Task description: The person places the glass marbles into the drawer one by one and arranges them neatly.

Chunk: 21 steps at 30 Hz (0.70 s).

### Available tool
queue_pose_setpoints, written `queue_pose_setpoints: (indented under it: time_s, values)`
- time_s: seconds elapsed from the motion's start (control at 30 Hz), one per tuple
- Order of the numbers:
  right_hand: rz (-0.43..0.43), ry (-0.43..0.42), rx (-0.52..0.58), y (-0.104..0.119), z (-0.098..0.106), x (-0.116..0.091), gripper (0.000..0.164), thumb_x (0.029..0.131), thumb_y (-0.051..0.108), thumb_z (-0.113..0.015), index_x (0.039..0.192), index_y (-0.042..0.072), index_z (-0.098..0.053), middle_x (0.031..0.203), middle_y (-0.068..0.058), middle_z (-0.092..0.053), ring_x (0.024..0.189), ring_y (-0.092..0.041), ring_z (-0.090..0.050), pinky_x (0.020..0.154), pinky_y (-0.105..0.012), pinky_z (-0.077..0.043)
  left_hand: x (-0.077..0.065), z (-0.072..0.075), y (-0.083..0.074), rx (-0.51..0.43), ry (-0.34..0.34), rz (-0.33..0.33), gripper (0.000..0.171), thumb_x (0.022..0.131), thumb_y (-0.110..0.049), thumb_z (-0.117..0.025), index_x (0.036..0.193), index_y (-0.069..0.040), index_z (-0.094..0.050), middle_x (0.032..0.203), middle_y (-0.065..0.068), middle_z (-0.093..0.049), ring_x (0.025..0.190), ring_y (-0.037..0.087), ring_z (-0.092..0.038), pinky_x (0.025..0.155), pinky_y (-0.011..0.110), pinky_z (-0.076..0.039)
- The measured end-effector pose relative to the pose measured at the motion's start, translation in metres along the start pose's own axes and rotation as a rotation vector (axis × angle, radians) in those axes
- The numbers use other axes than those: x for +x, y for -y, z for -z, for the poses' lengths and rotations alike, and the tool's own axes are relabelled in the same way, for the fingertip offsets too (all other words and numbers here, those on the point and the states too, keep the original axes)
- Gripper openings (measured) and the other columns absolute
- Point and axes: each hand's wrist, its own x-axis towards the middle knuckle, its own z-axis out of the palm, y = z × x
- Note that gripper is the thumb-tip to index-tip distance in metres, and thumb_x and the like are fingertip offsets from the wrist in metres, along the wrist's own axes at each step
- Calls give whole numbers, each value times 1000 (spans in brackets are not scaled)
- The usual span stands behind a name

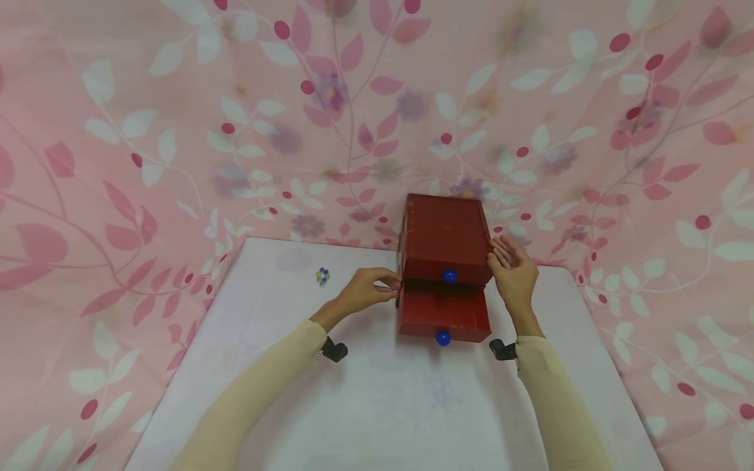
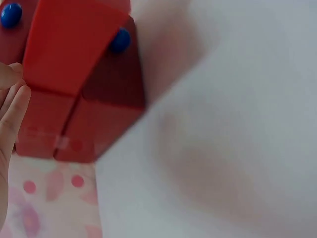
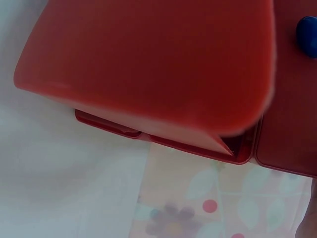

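A red drawer cabinet (image 1: pixel 446 232) with blue knobs stands at the back of the white-covered table. Below its top drawer, another drawer (image 1: pixel 444 311) juts out toward me. My left hand (image 1: pixel 368 288) touches the cabinet's left side, its fingers extended; the left wrist view shows the fingers (image 2: pixel 15 111) against the red side. Against the right side, near the top drawer's front corner, rests my right hand (image 1: pixel 514 271) with fingers mostly straight. In the right wrist view the drawer (image 3: pixel 148 59) fills the upper part, and only a sliver of the hand shows at the edge.
Several small glass marbles (image 1: pixel 323 277) lie in a cluster on the table (image 1: pixel 277 314) left of the cabinet. Pink floral cloth (image 1: pixel 353 131) hangs behind and at both sides. A dark wrist device (image 1: pixel 334 351) sits below each hand.
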Motion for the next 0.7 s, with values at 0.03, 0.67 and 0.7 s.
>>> queue_pose_setpoints:
  time_s: [0.03, 0.67, 0.7]
  values:
    - [1, 0, -1, 0, 0, 0, 46, 80, -15, -65, 125, -11, -57, 120, -31, -60, 115, -43, -57, 95, -34, -49, -3, 3, 4, 14, 3, 0, 32, 82, 5, -74, 112, 0, -68, 102, 12, -70, 93, 15, -67, 81, 25, -56]
    - [-9, -9, 6, 4, -2, -1, 47, 80, -15, -64, 126, -12, -56, 120, -34, -59, 115, -46, -56, 95, -35, -48, -66, 61, 79, 218, -192, 152, 20, 78, -6, -81, 96, -5, -71, 92, 5, -72, 89, 16, -68, 78, 29, -57]
    - [-10, -7, 9, 4, -2, -1, 47, 80, -16, -64, 126, -13, -56, 120, -35, -58, 115, -46, -56, 96, -36, -48, -68, 63, 81, 229, -208, 161, 21, 78, -7, -82, 96, -6, -71, 92, 5, -72, 90, 17, -68, 78, 30, -57]
